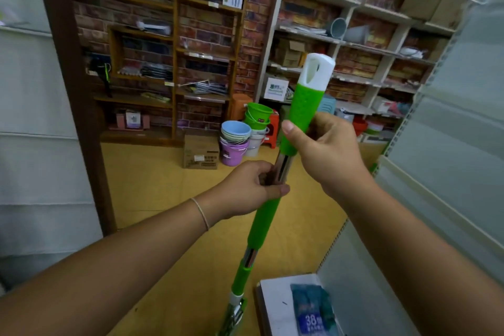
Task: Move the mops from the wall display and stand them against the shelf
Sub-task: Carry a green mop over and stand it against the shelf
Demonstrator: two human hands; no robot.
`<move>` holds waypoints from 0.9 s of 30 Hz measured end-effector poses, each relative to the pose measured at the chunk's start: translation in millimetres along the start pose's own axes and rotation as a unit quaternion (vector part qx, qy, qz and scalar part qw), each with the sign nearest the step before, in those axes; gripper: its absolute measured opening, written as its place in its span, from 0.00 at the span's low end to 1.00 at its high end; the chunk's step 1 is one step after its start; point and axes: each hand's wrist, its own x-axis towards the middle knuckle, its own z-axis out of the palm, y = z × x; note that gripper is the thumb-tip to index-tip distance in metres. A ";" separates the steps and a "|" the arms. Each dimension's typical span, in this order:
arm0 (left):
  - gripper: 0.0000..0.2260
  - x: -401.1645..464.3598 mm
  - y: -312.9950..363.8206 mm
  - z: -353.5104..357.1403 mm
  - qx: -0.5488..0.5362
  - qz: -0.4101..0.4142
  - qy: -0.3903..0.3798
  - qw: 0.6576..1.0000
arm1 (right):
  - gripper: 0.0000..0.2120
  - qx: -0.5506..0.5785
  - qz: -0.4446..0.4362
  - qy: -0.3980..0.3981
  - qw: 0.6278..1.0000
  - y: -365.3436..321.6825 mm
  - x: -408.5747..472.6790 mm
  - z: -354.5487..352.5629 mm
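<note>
I hold one mop (pixel 264 222) nearly upright in front of me. Its pole is metal with bright green grip sleeves and a white cap (pixel 317 69) on top. My right hand (pixel 324 150) is wrapped around the upper green grip. My left hand (pixel 249 188) pinches the bare metal section just below it, above the middle green sleeve. The mop's lower end runs out of view at the bottom edge. A pale metal shelf unit (pixel 447 161) stands close on my right.
Stacked plastic buckets (pixel 236 144) and a cardboard box (pixel 201 155) sit on the yellow floor ahead. Wooden shelving (pixel 174 63) and white shelving (pixel 341 43) line the brick wall behind. A white panel (pixel 32 117) stands on my left. A packaged item (pixel 313 311) lies on the low shelf.
</note>
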 end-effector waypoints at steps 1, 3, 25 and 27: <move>0.11 13.7 -4.7 -6.5 -0.037 0.003 0.007 0.999 | 0.06 -0.004 0.003 -0.002 1.000 6.6 12.5 6.3; 0.11 41.6 -14.2 -19.5 -0.096 0.010 0.014 0.995 | 0.06 -0.020 0.014 -0.004 1.000 19.7 37.8 19.7; 0.07 329.5 -10.7 -38.4 -0.067 0.131 -0.156 0.977 | 0.06 -0.156 0.090 0.153 0.972 100.5 254.2 1.4; 0.07 345.9 -8.8 -29.3 -0.063 0.134 -0.154 0.977 | 0.09 -0.168 0.091 0.158 0.969 107.2 264.7 -8.5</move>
